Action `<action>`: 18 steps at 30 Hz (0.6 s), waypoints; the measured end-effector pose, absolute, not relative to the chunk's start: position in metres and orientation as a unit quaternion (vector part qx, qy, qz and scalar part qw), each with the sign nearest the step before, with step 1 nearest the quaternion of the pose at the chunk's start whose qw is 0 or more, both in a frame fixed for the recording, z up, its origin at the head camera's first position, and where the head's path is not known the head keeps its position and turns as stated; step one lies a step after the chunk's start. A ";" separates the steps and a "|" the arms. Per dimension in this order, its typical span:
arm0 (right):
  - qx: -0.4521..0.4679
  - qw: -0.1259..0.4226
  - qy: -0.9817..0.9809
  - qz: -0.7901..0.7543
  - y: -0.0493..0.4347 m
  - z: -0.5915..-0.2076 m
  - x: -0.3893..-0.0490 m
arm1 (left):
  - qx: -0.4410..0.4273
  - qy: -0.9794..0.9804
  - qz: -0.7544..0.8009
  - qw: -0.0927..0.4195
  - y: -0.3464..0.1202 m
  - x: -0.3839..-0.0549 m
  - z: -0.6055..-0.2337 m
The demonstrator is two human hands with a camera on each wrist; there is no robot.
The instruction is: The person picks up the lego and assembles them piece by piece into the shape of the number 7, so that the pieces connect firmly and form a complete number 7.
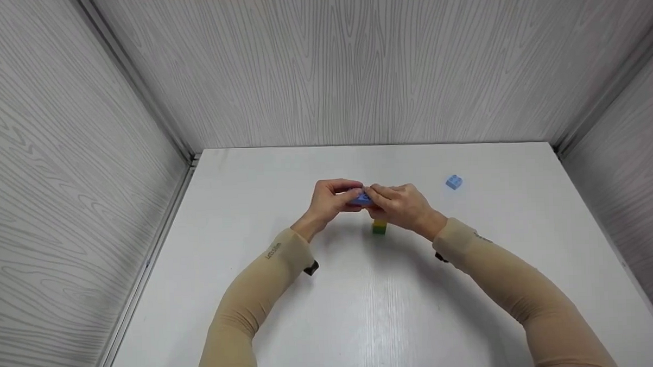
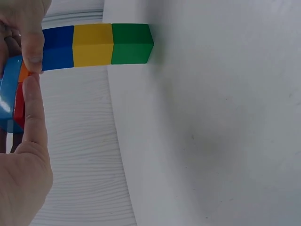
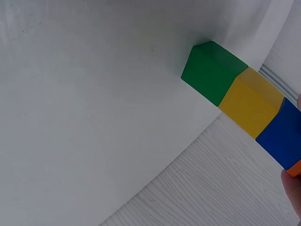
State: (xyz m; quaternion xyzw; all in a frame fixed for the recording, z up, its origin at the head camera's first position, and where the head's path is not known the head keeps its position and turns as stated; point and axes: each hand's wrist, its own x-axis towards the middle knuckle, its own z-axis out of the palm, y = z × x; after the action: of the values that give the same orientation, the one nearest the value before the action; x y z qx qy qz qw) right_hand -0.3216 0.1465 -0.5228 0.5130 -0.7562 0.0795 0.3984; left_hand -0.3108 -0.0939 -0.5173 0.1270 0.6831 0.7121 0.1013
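Observation:
A stack of toy building bricks stands upright on the table, green brick (image 3: 207, 75) lowest, then a yellow brick (image 3: 249, 103) and a dark blue brick (image 2: 58, 47). Above these show an orange brick (image 2: 23, 73), a red brick (image 2: 19, 110) and a light blue brick (image 1: 362, 199) on top, reaching out to the left. My left hand (image 1: 330, 199) pinches the light blue and red bricks at that outer end. From the other side my right hand (image 1: 406, 205) grips the upper part of the stack, its fingers covering much of it.
A loose light blue brick (image 1: 454, 182) lies on the white table (image 1: 364, 323), to the right of my right hand and farther back. Grey wood-grain panels (image 1: 333, 69) enclose the table at the back and both sides.

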 end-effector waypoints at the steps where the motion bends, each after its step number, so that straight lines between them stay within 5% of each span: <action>1: 0.512 0.388 -0.761 0.091 0.147 -0.523 -0.322 | 0.124 0.683 0.713 0.102 -0.094 -0.311 -0.517; 18: 0.486 0.295 -0.788 0.238 0.155 -0.529 -0.323 | 0.105 0.665 0.735 0.084 -0.087 -0.307 -0.520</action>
State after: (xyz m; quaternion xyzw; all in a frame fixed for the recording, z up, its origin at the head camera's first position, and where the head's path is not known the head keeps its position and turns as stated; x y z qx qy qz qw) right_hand -0.3234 0.1550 -0.5291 0.4858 -0.7877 0.2376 0.2950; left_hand -0.3074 -0.0867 -0.5201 0.1051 0.6645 0.7351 0.0837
